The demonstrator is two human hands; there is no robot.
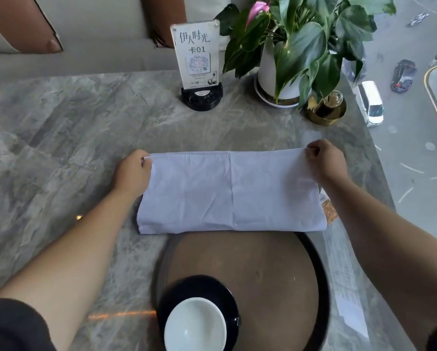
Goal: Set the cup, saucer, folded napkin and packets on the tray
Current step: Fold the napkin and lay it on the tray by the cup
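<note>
Nearest you, a white cup point(195, 325) sits on a black saucer point(199, 290) at the near left part of a round brown tray point(275, 269) with a dark rim. The tray rests on a grey marbled surface point(60, 138).

Just beyond the tray, a white napkin point(231, 191) is folded into a long rectangle, its near edge overlapping the tray's far rim. Your left hand point(133, 173) is pinched shut on the napkin's far left corner, and your right hand point(325, 160) is pinched shut on its far right corner. Both forearms are bare.

Under the napkin's right end, an orange-patterned packet point(329, 211) peeks out on the surface, partly hidden by your right forearm.

Farther back, a table sign point(196, 54) with a QR code stands in a black base. To its right are a potted plant point(301, 41) with a pink flower and a small gold dish point(326, 110) holding a glass bottle.
</note>
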